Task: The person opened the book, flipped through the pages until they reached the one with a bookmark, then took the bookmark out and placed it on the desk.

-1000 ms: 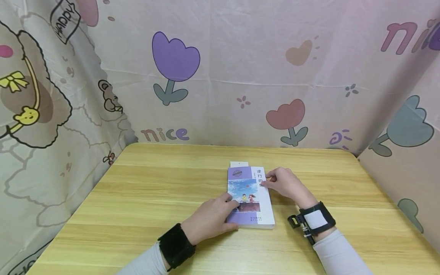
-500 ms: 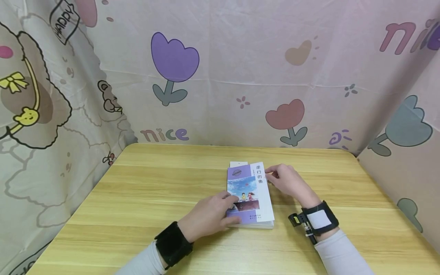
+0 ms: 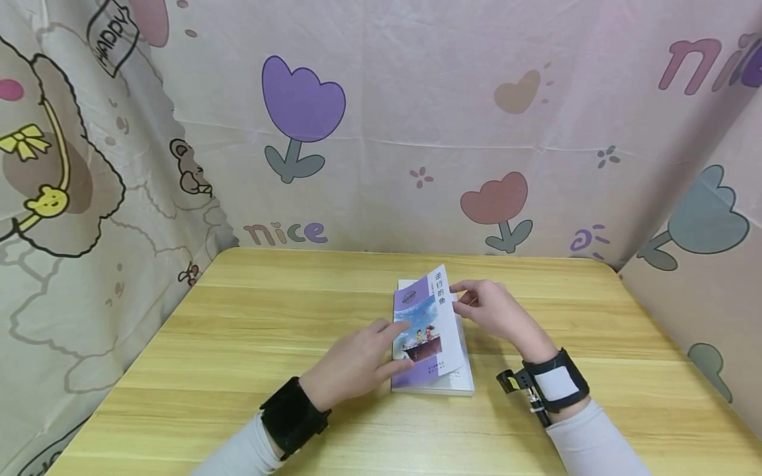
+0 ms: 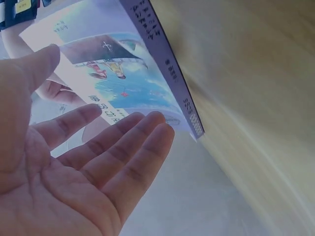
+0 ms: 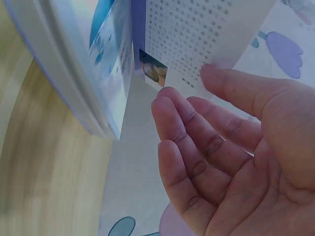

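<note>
Purple-wht bk cvr (image 3: 424, 330) tilted up | L hand (image 3: 354, 360): palm loose, released | R hand (image 3: 499, 314): half-bent, released

Words Within My Sight

My book (image 3: 424, 317) carries the title 逆行的鱼 (image 3: 440, 289); the lettering on its spine (image 4: 171, 71) and inside page (image 5: 187, 34) is too small or blurred for me. Out from it, the patterned cloth (image 3: 387, 119) shows "nice" (image 3: 286, 233) at ten o'clock, "HAPPY" (image 3: 113, 38) farther along ten, and a cut-off "ni" (image 3: 693, 65) between one and two.
</note>
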Tool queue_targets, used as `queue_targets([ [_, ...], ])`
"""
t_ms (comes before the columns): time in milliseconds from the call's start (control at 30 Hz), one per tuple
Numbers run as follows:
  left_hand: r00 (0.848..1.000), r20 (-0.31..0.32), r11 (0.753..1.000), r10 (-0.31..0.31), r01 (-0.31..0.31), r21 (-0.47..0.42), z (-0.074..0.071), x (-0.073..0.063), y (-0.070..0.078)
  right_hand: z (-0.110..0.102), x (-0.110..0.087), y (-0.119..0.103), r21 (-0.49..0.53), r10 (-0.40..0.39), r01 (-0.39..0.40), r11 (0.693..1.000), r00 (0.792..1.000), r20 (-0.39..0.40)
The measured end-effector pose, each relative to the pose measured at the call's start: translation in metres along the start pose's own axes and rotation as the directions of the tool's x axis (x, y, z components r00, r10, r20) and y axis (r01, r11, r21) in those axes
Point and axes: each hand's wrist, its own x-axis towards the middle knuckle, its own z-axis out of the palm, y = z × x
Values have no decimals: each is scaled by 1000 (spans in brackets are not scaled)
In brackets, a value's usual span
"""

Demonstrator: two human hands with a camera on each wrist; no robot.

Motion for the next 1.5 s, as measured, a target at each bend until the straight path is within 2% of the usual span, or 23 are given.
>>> queue_targets([
  [433,996,-75,995,-49,42,-93,-16,-1,-5,16,-4,-26,42,-130,129,991,991,31],
  [567,994,-97,995,-57,48,-91,-21,-2,-5,23,-6,-33,42,-144,142,989,989,37],
  [833,989,-147,997,-26,15,-75,-30,-4,-8,36,-9,-45,45,-167,165,985,985,50],
  [1000,985,-170,997,-22,10,-74,-34,-4,-10,42,-10,-48,41,-218,216,975,975,41],
  [1233,971,-240,998,15,-29,-55,-38,-3,-16,50,-11,-55,47,-269,267,963,961,57],
  [1500,963,-269,999,-18,6,-46,-43,-3,-24,57,-14,-59,131,-279,262,956,951,133],
])
